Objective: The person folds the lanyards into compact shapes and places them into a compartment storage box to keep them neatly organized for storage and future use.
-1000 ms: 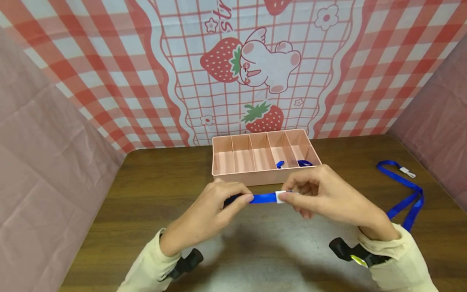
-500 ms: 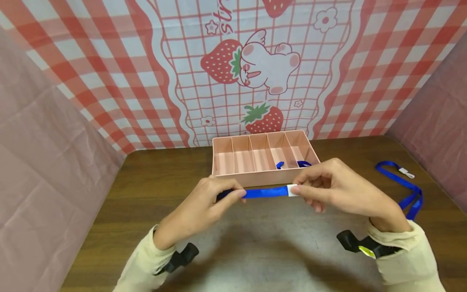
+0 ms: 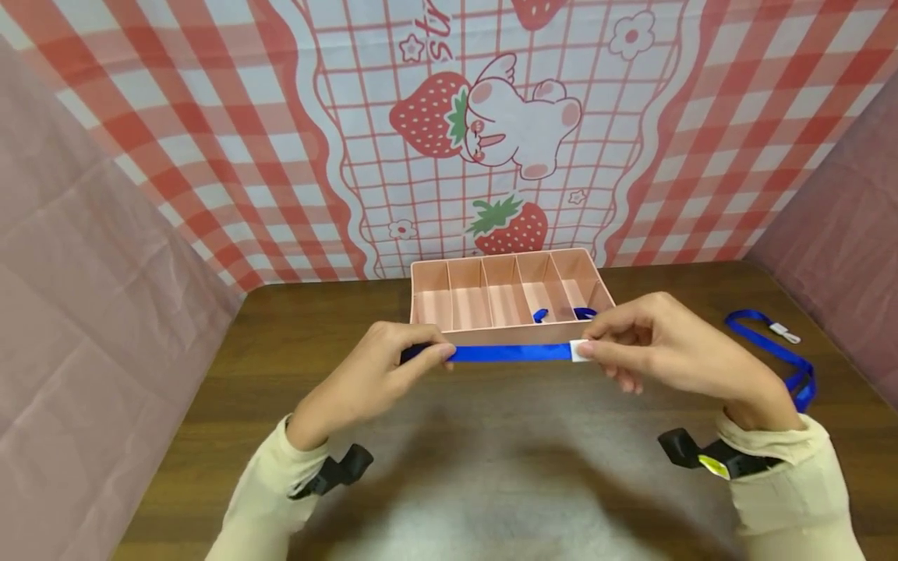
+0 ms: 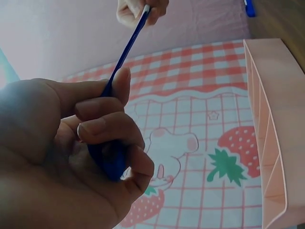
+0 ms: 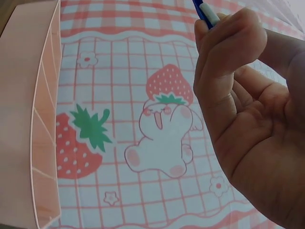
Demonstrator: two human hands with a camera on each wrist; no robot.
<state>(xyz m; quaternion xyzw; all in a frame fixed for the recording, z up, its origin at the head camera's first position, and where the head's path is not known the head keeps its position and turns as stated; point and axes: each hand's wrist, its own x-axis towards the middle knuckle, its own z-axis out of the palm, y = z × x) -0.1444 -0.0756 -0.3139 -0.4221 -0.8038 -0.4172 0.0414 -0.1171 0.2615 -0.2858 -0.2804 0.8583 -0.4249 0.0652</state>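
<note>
A blue lanyard (image 3: 512,353) is stretched level between both hands, above the table and just in front of the pink box. My left hand (image 3: 379,378) pinches the strap between thumb and finger; in the left wrist view more of the blue strap (image 4: 110,164) lies bunched inside its curled fingers. At the other end, my right hand (image 3: 673,354) pinches the white clip piece (image 3: 578,351) of the lanyard. That white piece (image 5: 208,14) also shows at the fingertips in the right wrist view, with its far side hidden by the fingers.
Behind the hands stands a pink box (image 3: 501,333) with several compartments; the two rightmost hold blue strap pieces (image 3: 540,315). Another blue lanyard (image 3: 768,343) with a white clip lies on the wooden table (image 3: 295,327) at the right. A strawberry-patterned cloth (image 3: 519,117) hangs behind.
Both hands have risen and moved apart, the left going left and the right going right. A longer stretch of blue strap now shows between them.
</note>
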